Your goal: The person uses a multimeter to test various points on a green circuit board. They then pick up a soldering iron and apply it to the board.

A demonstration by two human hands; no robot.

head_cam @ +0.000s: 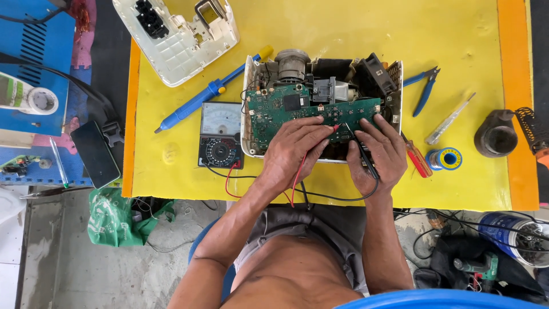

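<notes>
- The left hand (294, 150) pinches the thin red test probe (334, 129); the right hand (377, 151) grips the thin black test probe (359, 150).
- Both tips rest on the green rectangular circuit board (306, 111), seated in the opened white plastic casing (247, 109) on the yellow mat (343, 34).
- The board's long axis runs left-right, slightly tilted.
- Judgement: hold tips steady, on separate contacts, and read the black analogue multimeter (221, 135) beside the casing.

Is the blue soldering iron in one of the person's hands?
No: the blue soldering iron lies on the yellow table, while the left hand and right hand hold the probes on the green circuit board.
</notes>
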